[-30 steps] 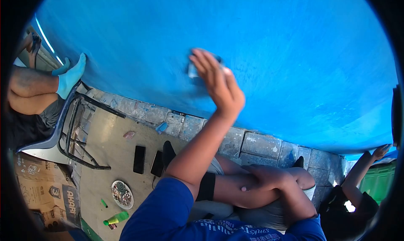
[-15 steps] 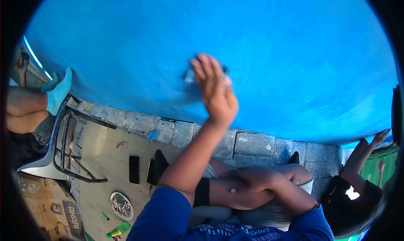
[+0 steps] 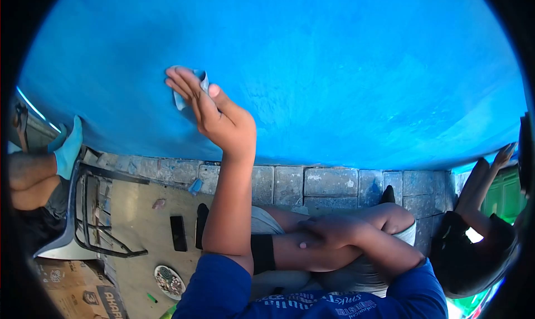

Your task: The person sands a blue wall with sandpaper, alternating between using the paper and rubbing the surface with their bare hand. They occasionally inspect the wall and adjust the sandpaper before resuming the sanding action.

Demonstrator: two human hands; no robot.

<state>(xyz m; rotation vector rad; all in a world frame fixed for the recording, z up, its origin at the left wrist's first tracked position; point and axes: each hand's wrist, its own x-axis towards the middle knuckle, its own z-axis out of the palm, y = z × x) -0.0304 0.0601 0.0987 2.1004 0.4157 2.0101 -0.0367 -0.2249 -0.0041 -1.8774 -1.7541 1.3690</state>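
My left hand (image 3: 214, 104) is pressed to a large blue wall (image 3: 334, 62), its back towards me. Under its outstretched fingers and thumb is a grey folded sheet that looks like sandpaper (image 3: 204, 84); its edges stick out on both sides. Pale rubbed marks show on the blue paint to the right. My right hand (image 3: 334, 230) rests on my bent leg (image 3: 295, 255), its fingers lying along the leg and partly in shadow. I see nothing held in it.
A dark phone (image 3: 178, 234) and a plate of small bits (image 3: 169, 281) lie on the floor. A chair (image 3: 78, 230) stands left, near another person's leg (image 3: 33, 168) and a cardboard box (image 3: 72, 285). A co-worker (image 3: 473, 252) reaches to the wall at right. Grey paving blocks (image 3: 331, 181) edge the wall.
My left hand has slid left along the wall with the sandpaper under it. My right hand stays on my leg. The whole view has shifted slightly.
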